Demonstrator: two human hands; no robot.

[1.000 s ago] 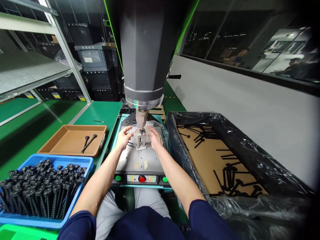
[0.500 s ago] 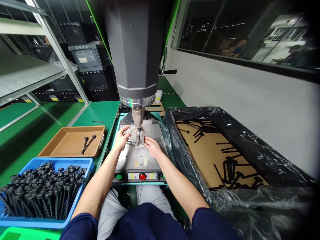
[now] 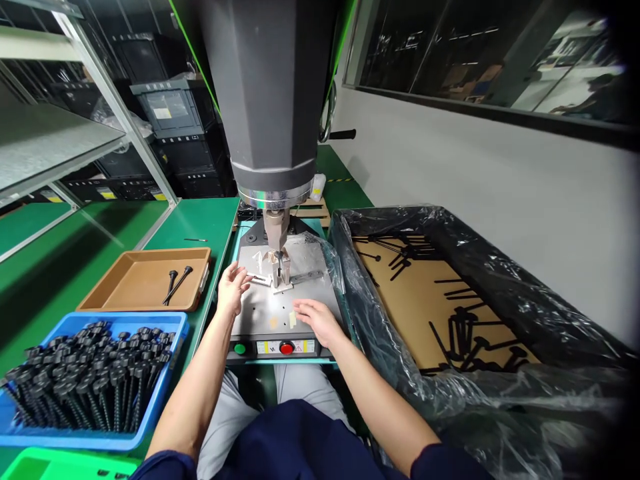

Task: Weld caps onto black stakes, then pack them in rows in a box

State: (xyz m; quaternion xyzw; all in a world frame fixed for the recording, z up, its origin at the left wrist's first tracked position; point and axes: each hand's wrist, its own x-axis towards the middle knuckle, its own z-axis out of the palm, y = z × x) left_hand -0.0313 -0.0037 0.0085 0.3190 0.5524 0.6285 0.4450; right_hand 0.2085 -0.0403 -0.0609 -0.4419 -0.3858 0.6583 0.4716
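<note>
A metal fixture stands upright on the steel plate, directly under the tip of the press head. Something small and dark sits in the fixture's top, too small to name. My left hand hovers left of the fixture, fingers apart and holding nothing. To the front right of the fixture, my right hand is over the plate with fingers stretched out, also free of any object. Below the plate's front edge are a red button and a green button; the right hand hides the other end of that panel.
At left, a blue bin is packed with black long-stemmed parts. Behind it, a brown tray holds two such parts. On the right stands a plastic-lined box with several black parts on cardboard. A green bin shows at lower left.
Both hands have come away from the fixture. The left moved left and toward me; the right moved toward me and to the right. The fixture now shows uncovered.
</note>
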